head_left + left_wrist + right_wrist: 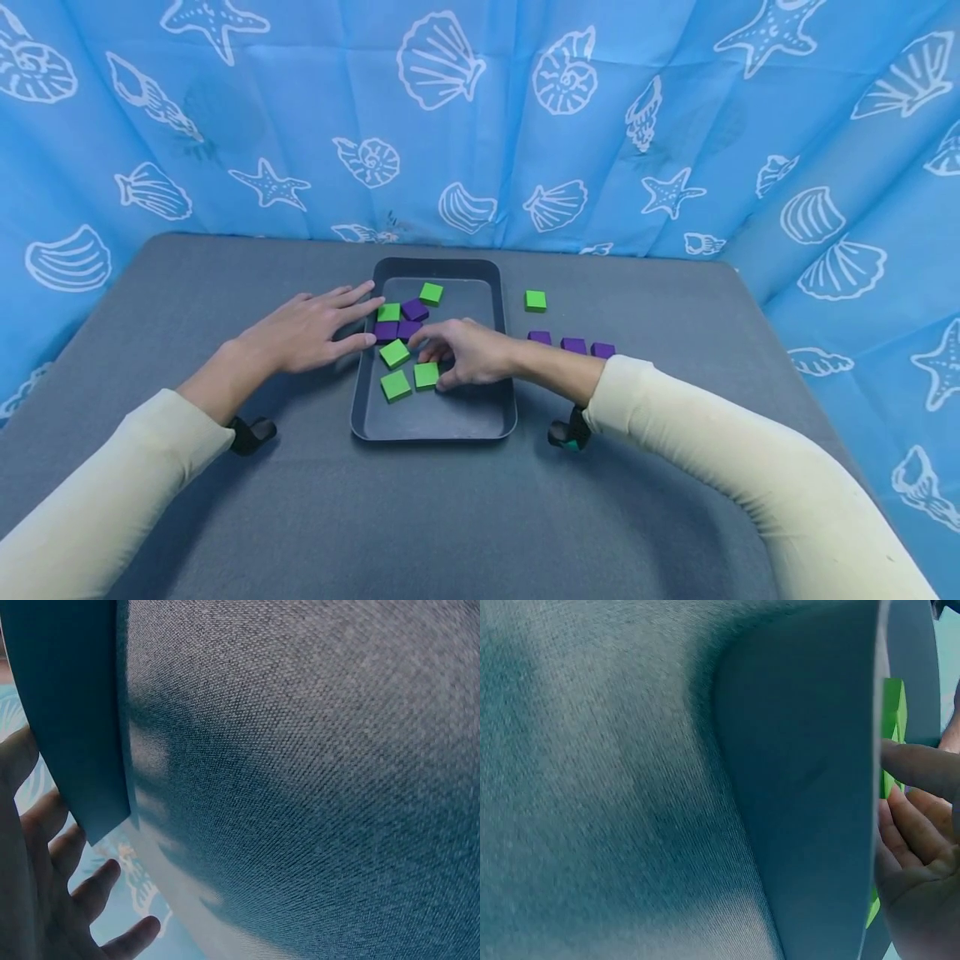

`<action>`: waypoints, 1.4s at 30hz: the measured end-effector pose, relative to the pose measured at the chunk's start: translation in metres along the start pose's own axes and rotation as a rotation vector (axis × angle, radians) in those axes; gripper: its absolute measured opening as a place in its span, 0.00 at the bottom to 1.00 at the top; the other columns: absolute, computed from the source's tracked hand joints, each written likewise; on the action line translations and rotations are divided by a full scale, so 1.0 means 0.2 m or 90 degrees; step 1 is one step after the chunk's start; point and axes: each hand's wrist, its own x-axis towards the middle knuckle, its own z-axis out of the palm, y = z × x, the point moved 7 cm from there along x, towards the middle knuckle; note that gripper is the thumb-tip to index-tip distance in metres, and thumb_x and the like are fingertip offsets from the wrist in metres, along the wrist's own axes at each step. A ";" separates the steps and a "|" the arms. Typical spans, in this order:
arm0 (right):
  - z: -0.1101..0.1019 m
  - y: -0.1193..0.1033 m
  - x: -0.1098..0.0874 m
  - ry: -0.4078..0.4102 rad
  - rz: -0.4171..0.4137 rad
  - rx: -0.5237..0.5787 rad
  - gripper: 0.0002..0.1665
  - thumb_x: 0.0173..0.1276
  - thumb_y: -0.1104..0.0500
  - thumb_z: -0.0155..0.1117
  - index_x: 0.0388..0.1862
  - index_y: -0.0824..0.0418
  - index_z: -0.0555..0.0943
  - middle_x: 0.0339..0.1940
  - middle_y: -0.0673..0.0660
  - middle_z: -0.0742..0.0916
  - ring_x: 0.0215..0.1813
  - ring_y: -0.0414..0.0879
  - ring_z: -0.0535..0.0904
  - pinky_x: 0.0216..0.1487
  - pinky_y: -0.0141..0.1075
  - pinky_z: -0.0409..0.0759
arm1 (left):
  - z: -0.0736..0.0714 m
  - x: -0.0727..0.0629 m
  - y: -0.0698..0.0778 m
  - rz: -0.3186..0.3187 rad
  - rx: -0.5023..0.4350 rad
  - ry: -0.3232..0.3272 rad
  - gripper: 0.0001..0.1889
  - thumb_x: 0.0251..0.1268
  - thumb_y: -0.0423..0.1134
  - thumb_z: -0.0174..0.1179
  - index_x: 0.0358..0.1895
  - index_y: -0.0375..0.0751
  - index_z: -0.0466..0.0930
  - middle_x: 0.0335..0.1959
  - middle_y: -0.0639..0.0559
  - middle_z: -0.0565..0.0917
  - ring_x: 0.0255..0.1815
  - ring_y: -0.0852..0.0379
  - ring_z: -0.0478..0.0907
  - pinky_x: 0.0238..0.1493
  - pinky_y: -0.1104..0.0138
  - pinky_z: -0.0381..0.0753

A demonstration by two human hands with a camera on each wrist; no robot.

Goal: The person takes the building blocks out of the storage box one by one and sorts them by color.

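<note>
A dark grey tray lies on the table with green and purple square blocks inside. My right hand reaches over its right rim with bent fingers and pinches a green block; in the right wrist view, thumb and fingers are at a green block, partly hidden by the tray wall. My left hand has its fingers spread at the left rim, near a green block and a purple block. In the left wrist view, the left hand's fingers are beside the tray's outer wall.
Right of the tray are a lone green block and a row of purple blocks, partly behind my right forearm. The grey table ends at a blue shell-patterned curtain behind it.
</note>
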 end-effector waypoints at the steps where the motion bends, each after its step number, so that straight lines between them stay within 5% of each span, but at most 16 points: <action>1: 0.00 0.00 0.00 0.000 0.002 0.001 0.38 0.59 0.70 0.73 0.69 0.62 0.72 0.56 0.55 0.85 0.60 0.45 0.80 0.63 0.37 0.76 | 0.00 0.00 0.00 -0.001 -0.001 0.000 0.37 0.74 0.65 0.45 0.79 0.49 0.57 0.81 0.43 0.52 0.77 0.34 0.53 0.68 0.32 0.55; 10: -0.07 0.02 -0.06 0.019 0.014 0.024 0.37 0.61 0.71 0.71 0.69 0.62 0.72 0.56 0.57 0.85 0.58 0.46 0.82 0.61 0.37 0.78 | 0.00 -0.01 0.00 0.005 -0.002 -0.004 0.37 0.75 0.64 0.44 0.79 0.49 0.55 0.81 0.43 0.51 0.77 0.34 0.53 0.68 0.32 0.55; 22: -0.36 0.08 -0.23 0.130 0.007 0.016 0.34 0.62 0.72 0.70 0.68 0.64 0.73 0.57 0.59 0.85 0.61 0.51 0.80 0.62 0.43 0.77 | 0.00 0.00 0.00 0.000 -0.003 0.004 0.37 0.75 0.64 0.45 0.79 0.49 0.57 0.81 0.43 0.52 0.77 0.34 0.54 0.68 0.33 0.56; 29: -0.49 0.17 -0.34 0.194 0.006 0.017 0.34 0.62 0.74 0.68 0.68 0.66 0.72 0.59 0.64 0.84 0.62 0.56 0.80 0.64 0.49 0.76 | 0.00 -0.01 0.00 0.002 0.004 -0.005 0.37 0.75 0.65 0.43 0.79 0.49 0.55 0.81 0.43 0.51 0.77 0.33 0.53 0.68 0.32 0.55; 42: -0.60 0.46 -0.52 0.287 0.077 -0.101 0.37 0.62 0.74 0.68 0.70 0.67 0.69 0.60 0.67 0.82 0.64 0.61 0.77 0.64 0.54 0.73 | 0.00 -0.01 0.00 0.008 0.002 -0.002 0.36 0.76 0.65 0.43 0.79 0.50 0.56 0.81 0.43 0.51 0.77 0.34 0.53 0.68 0.31 0.54</action>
